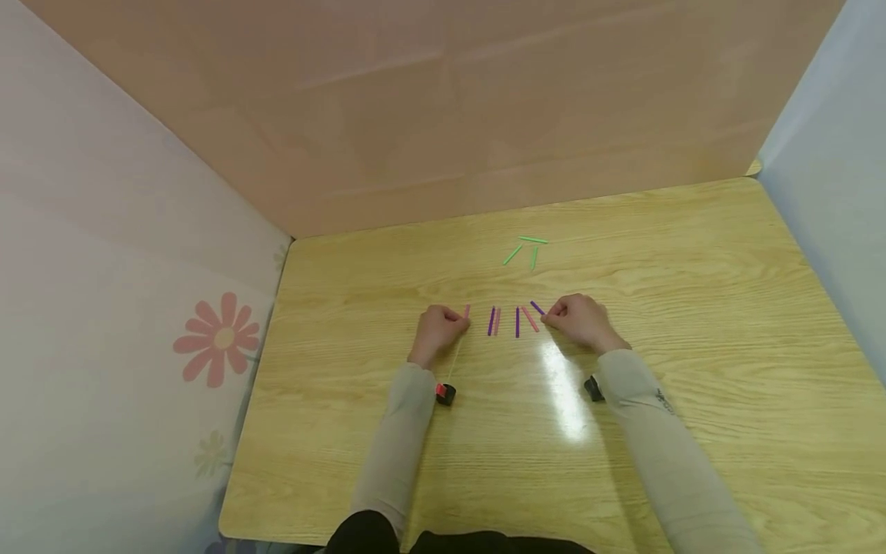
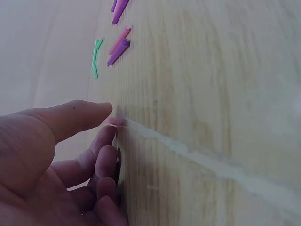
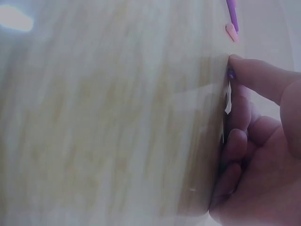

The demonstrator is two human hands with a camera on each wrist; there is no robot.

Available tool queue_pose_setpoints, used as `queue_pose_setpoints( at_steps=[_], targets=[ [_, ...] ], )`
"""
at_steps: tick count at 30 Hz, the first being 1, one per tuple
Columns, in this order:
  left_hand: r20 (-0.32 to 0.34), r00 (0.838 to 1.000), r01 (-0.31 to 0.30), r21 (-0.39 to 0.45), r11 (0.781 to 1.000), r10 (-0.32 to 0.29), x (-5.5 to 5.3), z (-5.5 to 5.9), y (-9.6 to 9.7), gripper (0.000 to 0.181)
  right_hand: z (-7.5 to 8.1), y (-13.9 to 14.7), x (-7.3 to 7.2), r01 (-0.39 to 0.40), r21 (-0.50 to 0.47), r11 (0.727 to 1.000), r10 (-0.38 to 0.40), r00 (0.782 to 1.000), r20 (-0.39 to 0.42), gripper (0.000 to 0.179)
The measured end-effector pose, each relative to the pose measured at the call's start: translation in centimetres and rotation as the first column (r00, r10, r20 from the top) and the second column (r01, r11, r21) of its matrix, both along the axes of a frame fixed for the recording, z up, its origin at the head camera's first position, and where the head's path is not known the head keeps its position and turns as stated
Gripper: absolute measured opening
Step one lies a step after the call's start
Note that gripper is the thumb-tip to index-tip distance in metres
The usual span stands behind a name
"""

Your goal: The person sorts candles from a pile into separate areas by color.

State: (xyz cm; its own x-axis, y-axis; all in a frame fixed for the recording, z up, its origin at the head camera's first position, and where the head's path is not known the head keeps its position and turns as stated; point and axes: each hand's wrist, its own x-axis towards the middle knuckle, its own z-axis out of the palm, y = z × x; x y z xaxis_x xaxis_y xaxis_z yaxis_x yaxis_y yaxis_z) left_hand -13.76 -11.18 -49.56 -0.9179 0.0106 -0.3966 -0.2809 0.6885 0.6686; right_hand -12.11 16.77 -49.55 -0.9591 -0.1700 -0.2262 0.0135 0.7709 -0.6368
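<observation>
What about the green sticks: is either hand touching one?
No, the green sticks lie apart, farther out than the left hand and right hand.

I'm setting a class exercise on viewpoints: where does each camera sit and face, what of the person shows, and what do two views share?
Head: worn on the head, facing forward and down at the table; left hand, right hand and pale sleeves show.
Left wrist: on that wrist, facing the left hand's thumb and fingers at a pink stick.
Right wrist: on that wrist, facing the right hand's thumb and fingers holding a purple stick.
Head and left wrist share the green sticks.
</observation>
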Motion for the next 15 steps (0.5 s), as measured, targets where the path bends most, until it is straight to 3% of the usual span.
queue_pose_setpoints(
  at_steps=[8,15],
  targets=[
    [-0.034,0.999,0.003,-0.042,0.999,-0.004,0.01,-0.22,0.29,0.020,0.16,-0.01,0.10,0.002,-0.003,1.000,-0.002,1.000,0.004,0.023],
    [-0.018,1.000,-0.007,-0.035,0.999,0.006,-0.02,-0.22,0.38,0.019,0.19,-0.05,0.19,-0.008,0.017,1.000,0.008,1.000,-0.002,0.024]
  ],
)
